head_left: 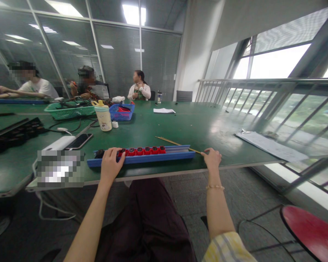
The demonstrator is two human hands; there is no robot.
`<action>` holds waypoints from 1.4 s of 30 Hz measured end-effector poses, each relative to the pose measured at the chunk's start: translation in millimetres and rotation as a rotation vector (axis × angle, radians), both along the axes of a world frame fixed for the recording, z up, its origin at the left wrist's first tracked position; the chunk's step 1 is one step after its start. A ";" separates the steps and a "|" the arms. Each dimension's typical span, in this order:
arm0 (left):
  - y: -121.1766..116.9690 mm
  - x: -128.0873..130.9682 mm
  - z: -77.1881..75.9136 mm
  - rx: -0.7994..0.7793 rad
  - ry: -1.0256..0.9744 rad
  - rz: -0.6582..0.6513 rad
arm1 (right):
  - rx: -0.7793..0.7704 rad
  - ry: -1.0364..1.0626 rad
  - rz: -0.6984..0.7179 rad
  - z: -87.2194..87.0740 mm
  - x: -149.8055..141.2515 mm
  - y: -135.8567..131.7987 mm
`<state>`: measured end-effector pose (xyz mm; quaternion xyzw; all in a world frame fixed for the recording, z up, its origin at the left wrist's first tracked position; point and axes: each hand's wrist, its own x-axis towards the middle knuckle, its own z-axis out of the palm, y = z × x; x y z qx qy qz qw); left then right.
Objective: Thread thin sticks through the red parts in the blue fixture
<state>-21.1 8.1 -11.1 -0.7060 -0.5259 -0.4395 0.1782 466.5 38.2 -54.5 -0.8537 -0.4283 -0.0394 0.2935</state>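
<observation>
blue channel tray (164,157) | red parts (147,150) in row | left hand (110,164): fingers (121,153) loosely spread, resting on parts | right hand (211,159): fingers (206,151) open, on desk (221,145), beside thin rods (175,142)

A long tray (164,158) lies at the near edge of the tabletop (196,127), with a row of small parts (143,151) in it — a phone (79,141) to its left, a sheaf of papers (270,145) to its right. Farther back on the left, a bottle (103,115) stands just beside a basket (122,112).

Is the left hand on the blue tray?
On it: the left hand lies across the blue tray, fingers over the red parts.
</observation>
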 end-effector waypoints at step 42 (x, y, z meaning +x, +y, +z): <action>2.0 -0.2 0.2 0.020 0.017 0.018 | 0.060 -0.052 0.047 -4.3 21.2 -17.1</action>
